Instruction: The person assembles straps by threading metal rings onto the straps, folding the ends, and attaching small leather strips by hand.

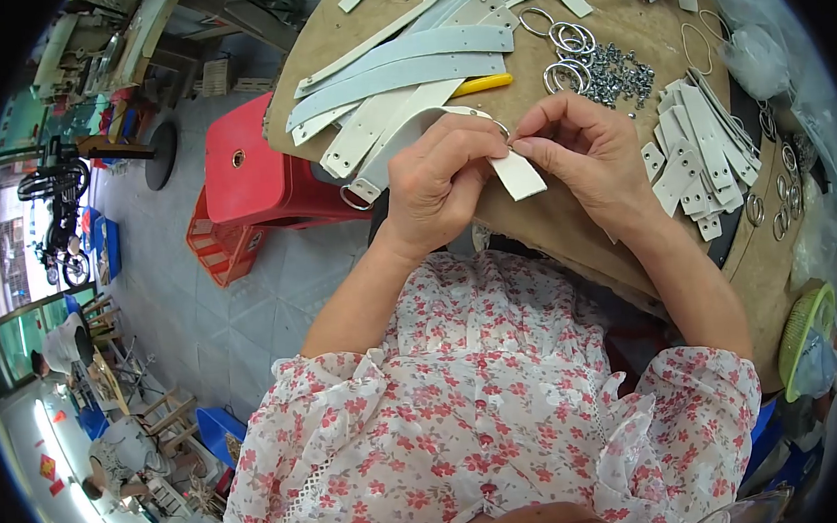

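Note:
A white strap (519, 176) is gripped between the thumb and fingers of my left hand (440, 181), its square end sticking out towards my body. Just beside that end, the thumb and forefinger of my right hand (585, 160) pinch together at the strap's edge. Whatever small thing they hold is too hidden to name. Left of my left hand, a white band with a metal ring (357, 198) hangs at the table edge. Behind my hands lie a yellow-handled tool (481, 84), metal rings (573, 38) and a heap of small metal rivets (621, 78).
Long white straps (402, 71) are stacked at the table's left. Shorter punched straps (704, 143) and more rings (788, 191) lie right. A red stool (249, 157) stands left of the table (338, 46); a green basket (807, 338) is at right. People sit far left.

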Tool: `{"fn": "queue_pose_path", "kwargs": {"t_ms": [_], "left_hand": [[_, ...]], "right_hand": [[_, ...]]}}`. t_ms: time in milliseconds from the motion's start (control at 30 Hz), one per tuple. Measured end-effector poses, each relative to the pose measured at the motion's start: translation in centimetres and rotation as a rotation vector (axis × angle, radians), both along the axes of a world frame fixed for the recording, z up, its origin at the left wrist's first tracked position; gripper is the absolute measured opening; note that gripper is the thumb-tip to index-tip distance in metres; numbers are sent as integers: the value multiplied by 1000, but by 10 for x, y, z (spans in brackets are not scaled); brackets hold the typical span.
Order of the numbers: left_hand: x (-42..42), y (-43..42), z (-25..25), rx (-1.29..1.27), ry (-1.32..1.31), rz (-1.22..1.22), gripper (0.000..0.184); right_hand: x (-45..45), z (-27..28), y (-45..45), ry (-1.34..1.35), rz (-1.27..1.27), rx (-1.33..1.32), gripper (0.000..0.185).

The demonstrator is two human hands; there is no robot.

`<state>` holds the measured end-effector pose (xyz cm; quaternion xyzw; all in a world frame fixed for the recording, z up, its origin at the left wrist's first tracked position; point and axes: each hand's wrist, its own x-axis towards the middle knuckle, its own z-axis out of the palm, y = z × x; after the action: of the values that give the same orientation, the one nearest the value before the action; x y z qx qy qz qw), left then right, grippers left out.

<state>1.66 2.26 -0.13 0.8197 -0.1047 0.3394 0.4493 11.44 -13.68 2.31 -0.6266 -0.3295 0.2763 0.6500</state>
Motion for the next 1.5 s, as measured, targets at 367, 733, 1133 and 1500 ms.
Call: {"fn": "queue_pose_path", "kwargs": {"t_ms": [367, 733, 1133, 1500], "left_hand": [[-1, -1, -4, -75, -10, 39, 24], [-1, -5, -5, -90, -60, 88, 24], [2, -2, -4, -197, 53, 39, 23], [0, -2, -4, -164, 78, 43, 25]], "right_hand": [[-9, 5, -5, -366, -36, -54, 20], [-14, -2, 1, -508, -131, -17, 21], [-11, 0, 5, -609, -166, 24, 29], [-8, -5, 7, -725, -188, 79, 31]]}}
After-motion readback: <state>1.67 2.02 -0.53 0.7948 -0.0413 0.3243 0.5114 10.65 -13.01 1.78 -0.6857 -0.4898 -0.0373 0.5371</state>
